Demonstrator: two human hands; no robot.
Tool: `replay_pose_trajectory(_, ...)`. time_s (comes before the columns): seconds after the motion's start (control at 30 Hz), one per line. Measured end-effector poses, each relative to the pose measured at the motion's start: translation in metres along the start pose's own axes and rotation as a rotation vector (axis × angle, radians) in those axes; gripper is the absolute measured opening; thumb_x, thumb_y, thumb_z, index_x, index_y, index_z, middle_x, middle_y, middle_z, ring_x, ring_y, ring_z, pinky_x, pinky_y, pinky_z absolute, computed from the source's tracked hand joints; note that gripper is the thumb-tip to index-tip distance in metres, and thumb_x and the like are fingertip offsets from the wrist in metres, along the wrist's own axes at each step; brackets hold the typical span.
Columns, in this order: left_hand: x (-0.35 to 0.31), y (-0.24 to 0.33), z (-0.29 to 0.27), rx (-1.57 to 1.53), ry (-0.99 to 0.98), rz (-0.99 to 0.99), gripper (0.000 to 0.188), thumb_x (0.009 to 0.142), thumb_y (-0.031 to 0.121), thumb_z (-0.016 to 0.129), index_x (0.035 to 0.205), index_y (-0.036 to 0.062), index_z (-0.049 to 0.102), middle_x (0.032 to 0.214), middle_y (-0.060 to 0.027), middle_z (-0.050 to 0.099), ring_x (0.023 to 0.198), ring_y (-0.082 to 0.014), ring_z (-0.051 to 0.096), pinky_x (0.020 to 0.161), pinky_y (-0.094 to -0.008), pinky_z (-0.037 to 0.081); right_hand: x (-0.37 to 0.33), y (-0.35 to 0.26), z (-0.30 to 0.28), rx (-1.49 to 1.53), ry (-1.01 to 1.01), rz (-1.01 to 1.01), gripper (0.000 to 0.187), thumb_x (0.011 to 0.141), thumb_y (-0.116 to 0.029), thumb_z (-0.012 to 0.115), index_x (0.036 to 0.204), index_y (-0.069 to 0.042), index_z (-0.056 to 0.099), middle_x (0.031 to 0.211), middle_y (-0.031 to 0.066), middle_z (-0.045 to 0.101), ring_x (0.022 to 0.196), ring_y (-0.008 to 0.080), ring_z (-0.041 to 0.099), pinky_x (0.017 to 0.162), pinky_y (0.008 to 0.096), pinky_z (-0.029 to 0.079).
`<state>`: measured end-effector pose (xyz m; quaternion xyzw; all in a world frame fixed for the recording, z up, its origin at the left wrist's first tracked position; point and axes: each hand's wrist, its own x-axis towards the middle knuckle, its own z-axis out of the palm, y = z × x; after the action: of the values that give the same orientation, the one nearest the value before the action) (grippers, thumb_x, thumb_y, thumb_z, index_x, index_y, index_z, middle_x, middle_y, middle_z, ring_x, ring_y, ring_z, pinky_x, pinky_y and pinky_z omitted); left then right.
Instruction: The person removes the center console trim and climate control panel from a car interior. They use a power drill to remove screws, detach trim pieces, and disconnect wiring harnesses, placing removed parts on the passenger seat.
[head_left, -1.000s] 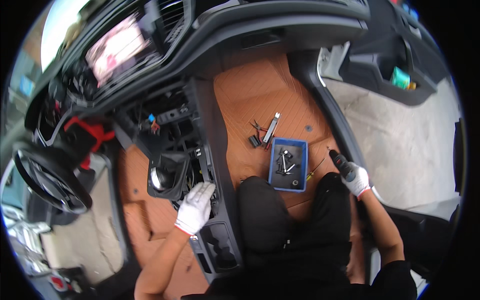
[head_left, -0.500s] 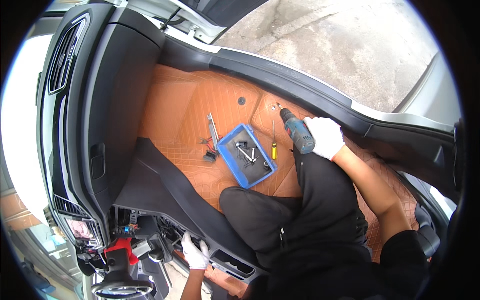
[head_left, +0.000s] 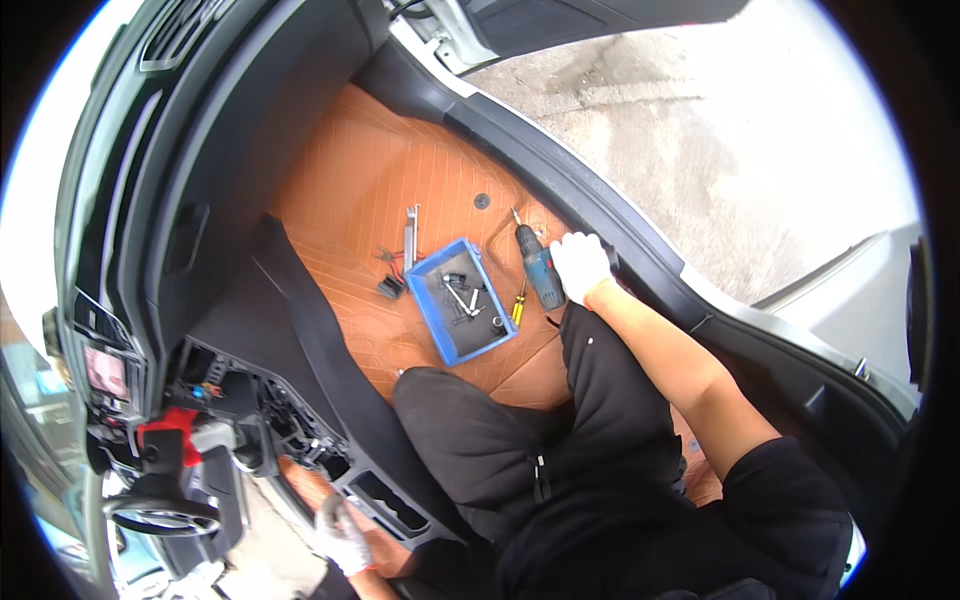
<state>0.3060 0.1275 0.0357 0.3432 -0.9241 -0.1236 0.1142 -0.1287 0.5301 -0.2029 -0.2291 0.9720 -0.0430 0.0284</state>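
Observation:
My right hand (head_left: pixel 581 266), in a white glove, is closed on a blue and black cordless drill (head_left: pixel 541 276). The drill is low over the orange floor mat, its bit pointing away from me. My left hand (head_left: pixel 341 538), also gloved, is beside the centre console (head_left: pixel 385 503); it looks blurred, with fingers stretched out and nothing visible in them. Left of the drill is a screwdriver (head_left: pixel 519 306) with a yellow handle. A blue tray (head_left: pixel 429 316) holds a small wrench-like tool and dark small parts. Red-handled pliers (head_left: pixel 391 258) and a long metal tool (head_left: pixel 411 238) lie beside the tray.
The dark dashboard (head_left: pixel 240 130) runs along the left, with a steering wheel (head_left: pixel 160 515) at lower left. The console's front is uncovered, showing inner parts and wiring (head_left: pixel 290 415). A black door sill (head_left: pixel 560 170) borders the mat (head_left: pixel 370 150); concrete ground (head_left: pixel 640 140) lies outside.
The view has shifted. My right hand has brought the drill leftward over the mat, nearer the screwdriver. My left hand has moved back from the console's front towards me.

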Motion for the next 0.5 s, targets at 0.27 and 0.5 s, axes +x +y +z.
replay_pose_trajectory(0.27,0.003,0.002,-0.013,-0.175,-0.168,-0.329,0.030,0.098,0.005,0.069,0.127,-0.0043,0.071,0.093,-0.0134,0.077,0.082,-0.0184,0.070,0.081,-0.0330,0.057,0.033,-0.005,-0.013,0.153,-0.617,0.220,0.054,0.075,-0.027,0.082,0.120,-0.005,0.063,0.112,0.0206,0.077,0.111,0.0367,0.075,0.093,0.0440,0.059)
replay_pose_trajectory(0.5,0.005,0.022,-0.023,-0.211,-0.323,-0.451,0.053,0.097,0.005,0.064,0.148,-0.0055,0.058,0.122,-0.0180,0.074,0.100,-0.0187,0.067,0.093,-0.0330,0.054,0.044,-0.010,0.005,0.096,-0.643,0.158,0.070,0.068,-0.027,0.087,0.125,0.000,0.057,0.108,0.0229,0.076,0.107,0.0391,0.075,0.093,0.0437,0.059)
